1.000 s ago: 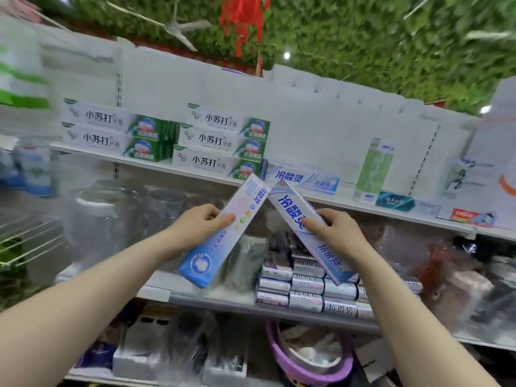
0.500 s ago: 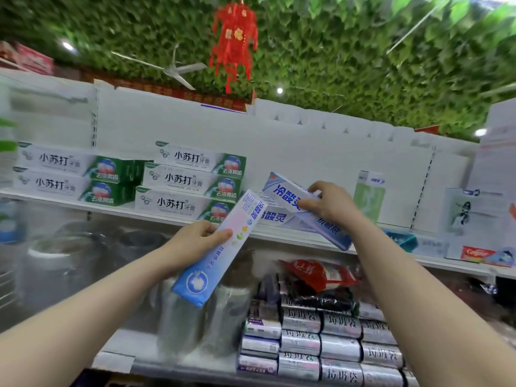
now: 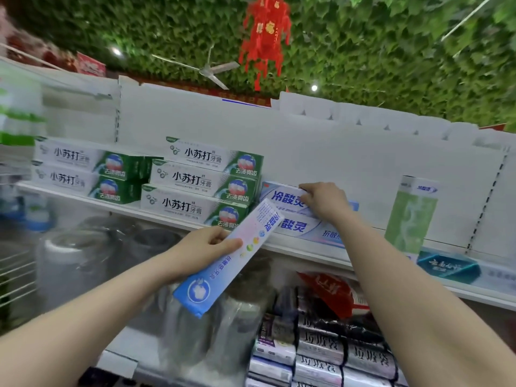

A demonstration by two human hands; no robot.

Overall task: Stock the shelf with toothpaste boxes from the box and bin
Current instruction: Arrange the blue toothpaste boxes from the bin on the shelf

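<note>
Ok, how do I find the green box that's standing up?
Look at the white upper shelf, under the leafy ceiling. Go right, past the stacked green-and-white boxes and the right hand holding a blue-and-white box. The pale green box is the only one standing on end; its neighbours all lie flat.

Bright, even shop light, soft edges.
2 ceiling spotlights point(image 3: 314, 88) glow overhead; shadows faint. Left edge and lower jars point(image 3: 75, 263) smear with blur; the wide lens bows the shelf point(image 3: 307, 254).
</note>
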